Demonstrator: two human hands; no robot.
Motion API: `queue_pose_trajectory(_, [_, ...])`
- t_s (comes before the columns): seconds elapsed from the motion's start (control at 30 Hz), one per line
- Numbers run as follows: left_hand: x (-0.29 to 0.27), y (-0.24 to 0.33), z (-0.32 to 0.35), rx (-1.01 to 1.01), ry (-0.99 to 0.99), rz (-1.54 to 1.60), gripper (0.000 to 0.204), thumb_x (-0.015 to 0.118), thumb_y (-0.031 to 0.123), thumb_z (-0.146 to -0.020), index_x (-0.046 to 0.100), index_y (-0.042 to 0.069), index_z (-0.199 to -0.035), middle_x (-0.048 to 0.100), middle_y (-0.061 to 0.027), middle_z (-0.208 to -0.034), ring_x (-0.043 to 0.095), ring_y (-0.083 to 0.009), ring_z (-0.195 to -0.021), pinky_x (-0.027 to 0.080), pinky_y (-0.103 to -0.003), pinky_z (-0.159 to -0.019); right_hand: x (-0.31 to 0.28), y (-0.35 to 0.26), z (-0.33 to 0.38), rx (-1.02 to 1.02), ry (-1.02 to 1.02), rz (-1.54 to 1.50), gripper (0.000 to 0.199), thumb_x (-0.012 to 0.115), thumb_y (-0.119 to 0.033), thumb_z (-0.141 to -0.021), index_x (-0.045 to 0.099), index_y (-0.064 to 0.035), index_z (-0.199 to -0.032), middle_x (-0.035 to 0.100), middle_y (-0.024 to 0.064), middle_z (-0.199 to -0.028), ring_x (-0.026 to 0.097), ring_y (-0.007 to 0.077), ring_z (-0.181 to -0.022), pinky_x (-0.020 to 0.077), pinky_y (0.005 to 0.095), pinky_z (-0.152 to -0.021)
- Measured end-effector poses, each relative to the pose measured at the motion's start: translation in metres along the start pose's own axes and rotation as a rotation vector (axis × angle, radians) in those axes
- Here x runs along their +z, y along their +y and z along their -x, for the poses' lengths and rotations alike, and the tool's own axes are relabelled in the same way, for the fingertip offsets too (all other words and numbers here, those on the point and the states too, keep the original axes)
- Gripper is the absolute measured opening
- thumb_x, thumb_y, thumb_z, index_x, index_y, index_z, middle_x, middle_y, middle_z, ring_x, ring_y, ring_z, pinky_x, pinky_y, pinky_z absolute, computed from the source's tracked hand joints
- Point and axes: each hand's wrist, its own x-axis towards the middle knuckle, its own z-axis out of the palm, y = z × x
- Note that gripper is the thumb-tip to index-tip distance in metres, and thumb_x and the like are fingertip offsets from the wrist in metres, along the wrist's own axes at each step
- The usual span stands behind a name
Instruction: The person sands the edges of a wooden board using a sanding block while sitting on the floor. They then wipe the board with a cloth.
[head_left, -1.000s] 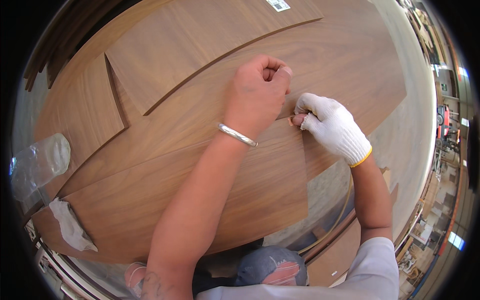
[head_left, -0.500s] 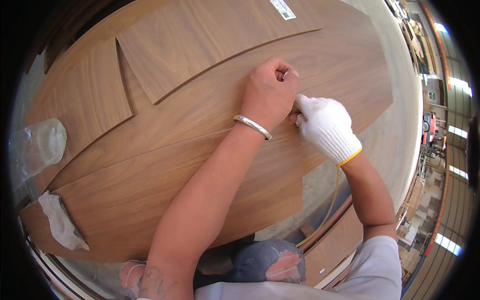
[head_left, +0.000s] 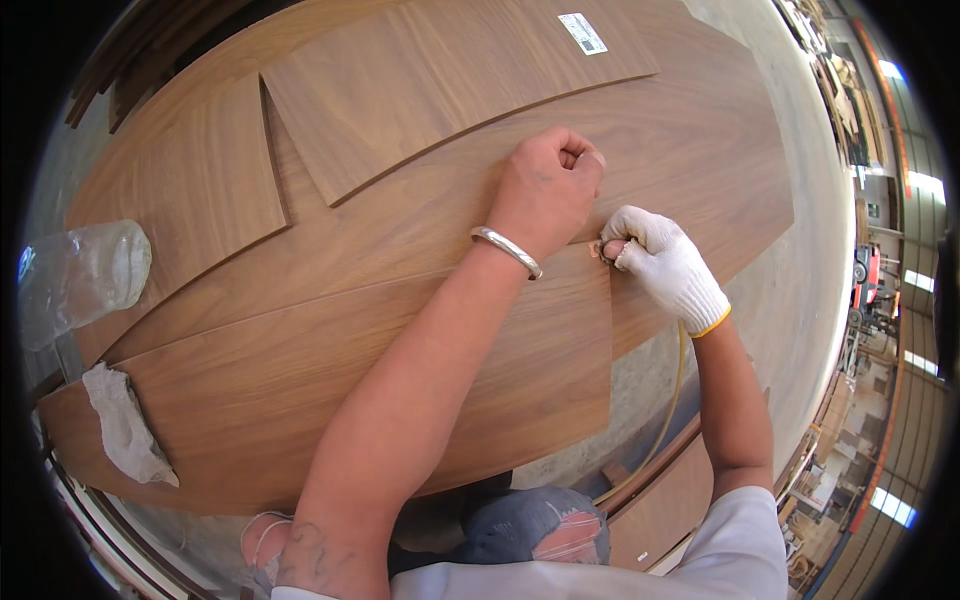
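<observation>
My left hand (head_left: 548,190), bare with a silver bangle (head_left: 505,252) at the wrist, is closed in a loose fist above a brown wood-grain panel (head_left: 450,370). Its curled fingers hide whatever they may hold. My right hand (head_left: 665,260) wears a white knit glove with a yellow cuff; the thumb tip shows bare. Thumb and fingers pinch a small brownish scrap (head_left: 597,250) at the panel's far right corner. The two hands are slightly apart. Beneath this panel lies a larger sheet of the same wood grain (head_left: 700,170).
Two smaller wood-grain panels (head_left: 450,85) (head_left: 190,180) lie farther off, one bearing a white label (head_left: 583,34). A clear plastic bottle (head_left: 95,275) and a greyish-white cloth (head_left: 125,425) are at the left. A yellow hose (head_left: 665,410) runs beside my right forearm.
My right hand has drawn slightly nearer to me, away from my left fist, and now pinches at the panel's corner. The left hand stays closed. The view has shifted slightly.
</observation>
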Motion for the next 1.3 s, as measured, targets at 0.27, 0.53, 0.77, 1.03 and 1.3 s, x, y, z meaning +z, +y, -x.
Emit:
queue_pose_trajectory(0.27, [0.001, -0.001, 0.000, 0.018, 0.010, -0.045, 0.020, 0.065, 0.020, -0.101, 0.067, 0.000, -0.104, 0.069, -0.0038, -0.081, 0.062, -0.0094, -0.066, 0.050, -0.027, -0.052, 0.008, -0.009, 0.003, 0.092, 0.062, 0.092, 0.011, 0.066, -0.014, -0.096, 0.066, -0.0044, -0.101, 0.074, 0.0118, -0.095, 0.070, 0.0253, -0.089, 0.0538, 0.0371, -0.080])
queue_pose_trajectory(0.53, [-0.007, 0.006, 0.008, -0.077, -0.061, 0.051, 0.019, 0.066, 0.019, -0.101, 0.067, 0.000, -0.103, 0.069, -0.0040, -0.083, 0.063, -0.0097, -0.068, 0.051, -0.027, -0.053, -0.002, -0.008, -0.002, 0.022, 0.004, 0.257, 0.020, 0.068, -0.025, -0.097, 0.065, -0.0060, -0.100, 0.072, 0.0157, -0.094, 0.068, 0.0336, -0.087, 0.0523, 0.0432, -0.077])
queue_pose_trajectory(0.77, [-0.012, 0.017, 0.010, -0.132, -0.070, 0.108, 0.019, 0.066, 0.019, -0.101, 0.067, 0.000, -0.103, 0.069, -0.0046, -0.082, 0.064, -0.0106, -0.068, 0.052, -0.028, -0.054, 0.002, 0.003, 0.004, 0.017, 0.042, 0.150, 0.014, 0.070, -0.018, -0.096, 0.064, -0.0052, -0.099, 0.072, 0.0152, -0.093, 0.067, 0.0314, -0.085, 0.0527, 0.0402, -0.079])
queue_pose_trajectory(1.03, [-0.011, 0.011, 0.002, -0.054, -0.083, 0.026, 0.019, 0.066, 0.019, -0.100, 0.068, 0.000, -0.102, 0.069, -0.0051, -0.082, 0.064, -0.0109, -0.067, 0.052, -0.027, -0.053, 0.003, 0.037, 0.024, 0.122, 0.117, -0.308, 0.006, 0.059, -0.004, -0.095, 0.065, -0.0025, -0.097, 0.067, 0.0035, -0.085, 0.060, 0.0125, -0.077, 0.0497, 0.0306, -0.073])
queue_pose_trajectory(1.3, [-0.012, 0.009, 0.002, -0.068, -0.084, 0.034, 0.020, 0.066, 0.020, -0.100, 0.068, 0.000, -0.101, 0.070, -0.0057, -0.082, 0.064, -0.0109, -0.066, 0.052, -0.027, -0.052, 0.017, 0.000, 0.011, 0.142, 0.115, -0.186, 0.015, 0.066, -0.017, -0.099, 0.064, -0.0028, -0.093, 0.061, 0.0024, -0.076, 0.055, 0.0102, -0.072, 0.0479, 0.0298, -0.068])
